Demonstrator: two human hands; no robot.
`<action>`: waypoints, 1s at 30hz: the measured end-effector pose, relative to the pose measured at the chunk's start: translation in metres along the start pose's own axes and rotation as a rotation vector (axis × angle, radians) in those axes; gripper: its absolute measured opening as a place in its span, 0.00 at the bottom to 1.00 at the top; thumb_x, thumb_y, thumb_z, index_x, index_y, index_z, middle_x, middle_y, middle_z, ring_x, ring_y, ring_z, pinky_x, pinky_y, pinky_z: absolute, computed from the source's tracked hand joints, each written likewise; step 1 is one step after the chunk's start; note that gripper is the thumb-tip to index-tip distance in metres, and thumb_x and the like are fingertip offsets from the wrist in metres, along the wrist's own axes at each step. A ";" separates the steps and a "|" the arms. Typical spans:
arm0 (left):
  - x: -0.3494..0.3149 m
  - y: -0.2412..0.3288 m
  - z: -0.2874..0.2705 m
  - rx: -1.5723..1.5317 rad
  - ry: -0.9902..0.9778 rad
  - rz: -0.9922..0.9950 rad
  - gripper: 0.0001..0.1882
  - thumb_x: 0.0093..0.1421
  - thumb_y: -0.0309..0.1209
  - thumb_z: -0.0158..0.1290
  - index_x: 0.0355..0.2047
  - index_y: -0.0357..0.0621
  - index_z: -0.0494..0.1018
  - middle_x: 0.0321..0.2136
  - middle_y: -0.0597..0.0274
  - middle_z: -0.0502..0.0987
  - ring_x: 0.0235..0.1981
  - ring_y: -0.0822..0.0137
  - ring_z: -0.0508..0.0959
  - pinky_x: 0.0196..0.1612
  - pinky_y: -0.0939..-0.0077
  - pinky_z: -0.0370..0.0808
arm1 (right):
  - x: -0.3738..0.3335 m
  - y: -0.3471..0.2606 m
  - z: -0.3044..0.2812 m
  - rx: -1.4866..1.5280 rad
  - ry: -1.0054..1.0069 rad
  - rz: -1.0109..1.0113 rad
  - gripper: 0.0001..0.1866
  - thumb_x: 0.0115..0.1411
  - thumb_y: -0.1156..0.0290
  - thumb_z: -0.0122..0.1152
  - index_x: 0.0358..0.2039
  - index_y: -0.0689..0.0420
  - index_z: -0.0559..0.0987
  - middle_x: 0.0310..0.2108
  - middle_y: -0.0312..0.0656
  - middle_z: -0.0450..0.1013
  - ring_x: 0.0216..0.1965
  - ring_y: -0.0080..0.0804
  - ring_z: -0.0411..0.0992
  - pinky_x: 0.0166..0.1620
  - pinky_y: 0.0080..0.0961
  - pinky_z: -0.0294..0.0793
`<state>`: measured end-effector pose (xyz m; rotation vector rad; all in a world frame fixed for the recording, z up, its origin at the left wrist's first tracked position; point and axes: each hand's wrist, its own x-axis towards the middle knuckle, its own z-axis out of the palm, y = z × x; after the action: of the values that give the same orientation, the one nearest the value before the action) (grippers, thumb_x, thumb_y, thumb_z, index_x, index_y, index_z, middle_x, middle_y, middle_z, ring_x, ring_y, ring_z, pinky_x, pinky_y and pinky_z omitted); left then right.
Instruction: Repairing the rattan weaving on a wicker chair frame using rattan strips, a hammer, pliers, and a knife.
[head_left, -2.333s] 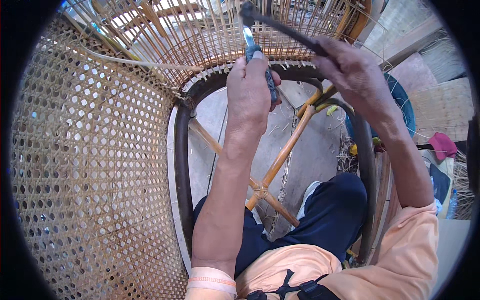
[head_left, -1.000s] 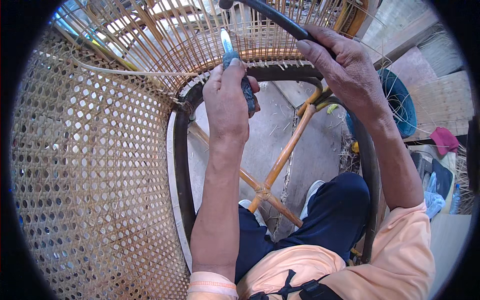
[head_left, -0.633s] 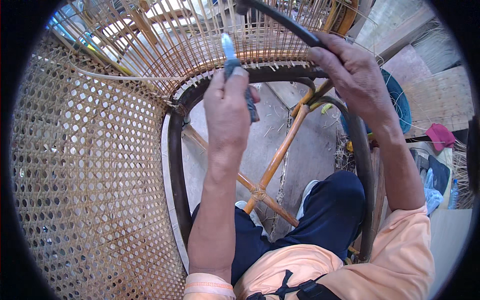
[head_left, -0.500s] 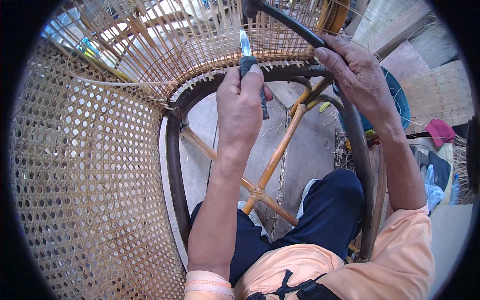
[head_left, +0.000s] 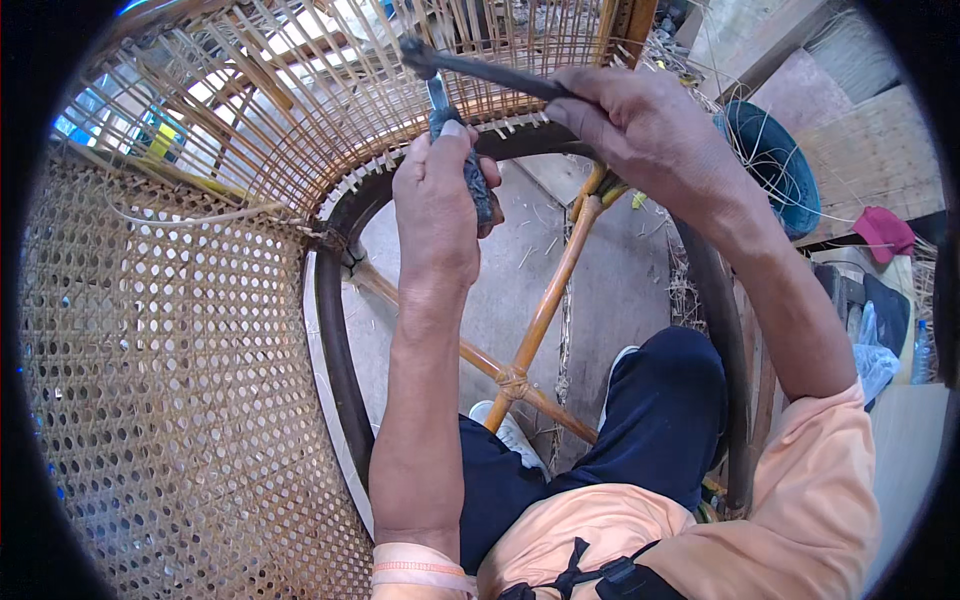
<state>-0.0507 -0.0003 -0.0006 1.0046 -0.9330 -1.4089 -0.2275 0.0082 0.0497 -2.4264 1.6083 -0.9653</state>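
The left hand's fingers [head_left: 488, 172] are curled closed around the dark, wrapped handle of a short-bladed metal knife [head_left: 475, 178], with the thumb laid along the handle's upper end. The right hand [head_left: 660, 130] grasps a slim, dark-handled hammer [head_left: 500, 76], its fingers wrapped around the shaft and the thumb lying along the near side. The left hand [head_left: 436, 205] is upright, the blade pointing away from the person. The hammer's head covers the blade's tip; whether the two touch cannot be told.

The knife stands over the far edge of a dark, curved chair frame [head_left: 345, 370], in front of an openwork wall of thin brown rattan sticks [head_left: 370, 80]. Short pale cane ends poke out along that edge. To the left spreads a tan woven cane panel [head_left: 180, 350], a loose pale strip [head_left: 190, 218] lying across its top. Within the frame, a honey-coloured crossed rattan brace [head_left: 545, 300] shows above grey floorboards [head_left: 610, 270], and the person's navy-trousered knees are nearer. Beyond the right forearm are a blue-green round bucket [head_left: 808, 190] and a dark-pink cloth cap [head_left: 882, 232].
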 end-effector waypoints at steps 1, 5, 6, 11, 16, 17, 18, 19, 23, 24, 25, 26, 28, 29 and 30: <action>0.000 -0.002 -0.002 0.008 -0.001 0.007 0.10 0.61 0.36 0.45 0.28 0.45 0.67 0.16 0.66 0.69 0.11 0.80 0.64 0.12 0.86 0.61 | 0.000 -0.003 -0.003 -0.015 -0.016 0.048 0.15 0.63 0.61 0.50 0.42 0.58 0.77 0.21 0.45 0.71 0.21 0.36 0.71 0.26 0.31 0.69; -0.009 -0.004 0.001 0.108 -0.021 0.059 0.12 0.61 0.38 0.46 0.33 0.42 0.69 0.16 0.66 0.70 0.10 0.80 0.65 0.11 0.87 0.61 | -0.008 0.009 -0.019 0.041 0.070 0.058 0.16 0.63 0.60 0.51 0.41 0.59 0.78 0.20 0.42 0.72 0.21 0.29 0.72 0.24 0.25 0.69; -0.008 -0.006 0.002 0.110 -0.020 0.060 0.12 0.61 0.38 0.46 0.33 0.42 0.69 0.16 0.66 0.70 0.10 0.80 0.65 0.11 0.87 0.61 | -0.011 0.009 -0.023 0.017 0.061 0.087 0.16 0.63 0.59 0.52 0.41 0.59 0.78 0.20 0.41 0.72 0.22 0.27 0.72 0.23 0.23 0.69; 0.004 -0.010 0.011 0.185 -0.040 0.104 0.11 0.62 0.38 0.46 0.33 0.42 0.69 0.16 0.67 0.71 0.10 0.80 0.66 0.11 0.87 0.62 | -0.018 0.019 -0.022 0.023 0.087 0.085 0.17 0.63 0.59 0.52 0.43 0.59 0.77 0.20 0.39 0.72 0.21 0.24 0.71 0.23 0.21 0.69; 0.004 -0.010 0.018 0.104 -0.023 0.035 0.11 0.62 0.38 0.45 0.27 0.44 0.67 0.16 0.67 0.70 0.12 0.80 0.66 0.13 0.85 0.62 | -0.012 0.020 -0.018 0.053 0.112 0.066 0.17 0.63 0.58 0.50 0.40 0.57 0.78 0.21 0.42 0.73 0.22 0.29 0.73 0.25 0.27 0.71; 0.005 -0.010 0.020 0.090 -0.014 0.028 0.11 0.62 0.37 0.45 0.27 0.44 0.67 0.16 0.67 0.70 0.12 0.80 0.66 0.13 0.85 0.62 | -0.008 0.020 -0.016 0.050 0.111 0.069 0.17 0.63 0.58 0.50 0.40 0.57 0.78 0.21 0.42 0.73 0.22 0.29 0.73 0.25 0.27 0.71; 0.005 -0.010 0.021 0.075 -0.005 0.020 0.11 0.62 0.37 0.45 0.27 0.44 0.67 0.16 0.67 0.70 0.12 0.80 0.66 0.13 0.85 0.62 | -0.004 0.020 -0.013 -0.070 0.008 0.044 0.17 0.63 0.57 0.51 0.40 0.57 0.78 0.20 0.43 0.72 0.22 0.30 0.73 0.25 0.28 0.71; 0.005 -0.013 0.022 0.071 -0.007 0.016 0.11 0.62 0.37 0.45 0.27 0.44 0.67 0.16 0.67 0.70 0.12 0.80 0.66 0.13 0.85 0.62 | -0.003 0.020 -0.011 -0.191 -0.098 0.018 0.17 0.63 0.57 0.51 0.39 0.57 0.78 0.20 0.43 0.72 0.22 0.31 0.73 0.25 0.28 0.71; -0.006 -0.012 0.025 0.116 -0.005 0.058 0.11 0.61 0.38 0.47 0.32 0.44 0.69 0.16 0.66 0.70 0.10 0.79 0.66 0.11 0.85 0.61 | -0.004 0.024 -0.028 0.074 0.065 0.040 0.18 0.63 0.60 0.53 0.45 0.61 0.77 0.21 0.34 0.68 0.23 0.22 0.66 0.25 0.20 0.64; -0.010 -0.013 0.028 0.150 -0.041 0.084 0.11 0.61 0.38 0.47 0.32 0.43 0.69 0.16 0.66 0.70 0.10 0.79 0.65 0.11 0.85 0.60 | -0.006 0.026 -0.032 0.074 0.061 0.036 0.18 0.63 0.60 0.53 0.45 0.61 0.77 0.21 0.34 0.68 0.23 0.22 0.66 0.25 0.20 0.64; -0.008 -0.017 0.031 0.152 -0.046 0.091 0.11 0.61 0.38 0.47 0.31 0.43 0.69 0.16 0.66 0.70 0.10 0.79 0.65 0.11 0.85 0.60 | -0.008 0.025 -0.038 0.049 0.046 0.083 0.18 0.63 0.59 0.53 0.46 0.60 0.77 0.21 0.34 0.67 0.23 0.21 0.65 0.25 0.19 0.63; -0.006 -0.018 0.032 0.152 -0.040 0.094 0.11 0.61 0.38 0.47 0.31 0.43 0.69 0.16 0.66 0.70 0.10 0.79 0.65 0.11 0.85 0.60 | -0.009 0.023 -0.041 0.028 0.035 0.130 0.18 0.63 0.59 0.54 0.46 0.59 0.77 0.20 0.34 0.67 0.23 0.19 0.64 0.25 0.18 0.62; -0.003 -0.021 0.034 0.204 -0.007 0.112 0.12 0.61 0.39 0.47 0.31 0.43 0.69 0.16 0.66 0.70 0.10 0.79 0.65 0.11 0.85 0.60 | -0.012 0.023 -0.040 0.017 0.039 0.111 0.18 0.63 0.59 0.53 0.44 0.60 0.77 0.21 0.38 0.70 0.22 0.22 0.68 0.24 0.21 0.66; -0.002 -0.023 0.036 0.218 -0.006 0.129 0.12 0.61 0.39 0.47 0.31 0.42 0.70 0.16 0.67 0.70 0.10 0.79 0.66 0.11 0.85 0.60 | -0.014 0.025 -0.039 -0.001 0.042 0.101 0.17 0.63 0.60 0.52 0.42 0.61 0.78 0.21 0.43 0.74 0.22 0.25 0.73 0.24 0.23 0.71; -0.001 -0.024 0.037 0.218 -0.002 0.131 0.12 0.61 0.39 0.47 0.31 0.42 0.70 0.16 0.67 0.70 0.10 0.79 0.66 0.11 0.85 0.60 | -0.015 0.028 -0.039 0.001 0.040 0.097 0.17 0.63 0.60 0.52 0.42 0.61 0.78 0.21 0.43 0.74 0.22 0.25 0.73 0.24 0.23 0.71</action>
<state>-0.0937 0.0020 -0.0113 1.0822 -1.1514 -1.2181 -0.2742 0.0190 0.0630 -2.3181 1.7205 -1.0052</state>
